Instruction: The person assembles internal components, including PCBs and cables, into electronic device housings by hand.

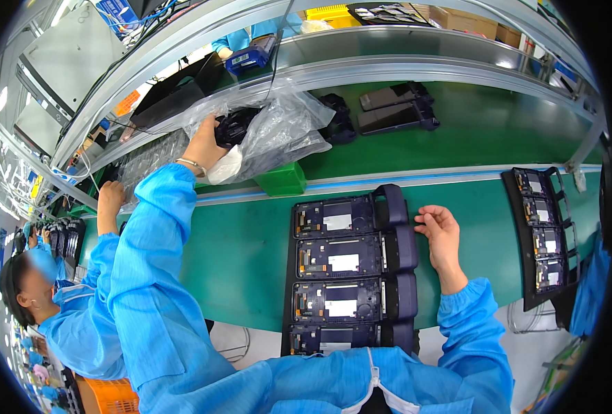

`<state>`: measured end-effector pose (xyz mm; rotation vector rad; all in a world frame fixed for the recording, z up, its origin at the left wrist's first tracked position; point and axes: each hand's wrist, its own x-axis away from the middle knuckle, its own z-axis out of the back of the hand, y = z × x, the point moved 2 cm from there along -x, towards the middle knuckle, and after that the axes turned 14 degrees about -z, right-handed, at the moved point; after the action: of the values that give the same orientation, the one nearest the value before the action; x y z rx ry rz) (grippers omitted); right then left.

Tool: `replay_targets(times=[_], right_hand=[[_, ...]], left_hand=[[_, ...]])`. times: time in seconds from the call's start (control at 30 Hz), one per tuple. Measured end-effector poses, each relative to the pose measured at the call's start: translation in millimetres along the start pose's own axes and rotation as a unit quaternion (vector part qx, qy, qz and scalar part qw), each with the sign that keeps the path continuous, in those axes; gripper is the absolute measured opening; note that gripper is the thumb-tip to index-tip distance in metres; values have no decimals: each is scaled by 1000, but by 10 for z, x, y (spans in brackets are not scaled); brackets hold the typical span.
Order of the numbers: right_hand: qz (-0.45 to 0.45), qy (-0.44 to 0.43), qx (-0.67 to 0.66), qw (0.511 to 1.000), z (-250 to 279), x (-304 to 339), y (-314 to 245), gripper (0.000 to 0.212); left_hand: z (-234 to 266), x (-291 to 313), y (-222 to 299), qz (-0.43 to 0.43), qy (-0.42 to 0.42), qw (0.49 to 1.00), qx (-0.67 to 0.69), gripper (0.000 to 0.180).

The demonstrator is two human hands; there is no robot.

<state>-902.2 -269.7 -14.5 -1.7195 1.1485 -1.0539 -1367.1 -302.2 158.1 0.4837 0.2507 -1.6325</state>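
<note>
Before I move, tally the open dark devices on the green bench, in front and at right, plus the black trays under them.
Open devices in front: 4, the nearest partly hidden by the jacket
Open devices at right: 4
Black trays, front and right: 2
Total: 10
</note>
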Motion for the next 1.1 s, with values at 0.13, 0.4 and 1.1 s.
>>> replay_targets(times=[0.13, 0.4, 1.1], right_hand=[[-4, -3, 2, 1000, -19, -9, 1, 12], [1, 1, 5, 1000, -18, 6, 6, 12], [-4, -9, 2, 1000, -4, 9, 1, 12]], left_hand=[[32, 73, -181, -63, 56, 996, 10, 61], [108, 51, 99, -14, 24, 993, -111, 34], [86, -240, -166, 50, 62, 966, 246, 19]])
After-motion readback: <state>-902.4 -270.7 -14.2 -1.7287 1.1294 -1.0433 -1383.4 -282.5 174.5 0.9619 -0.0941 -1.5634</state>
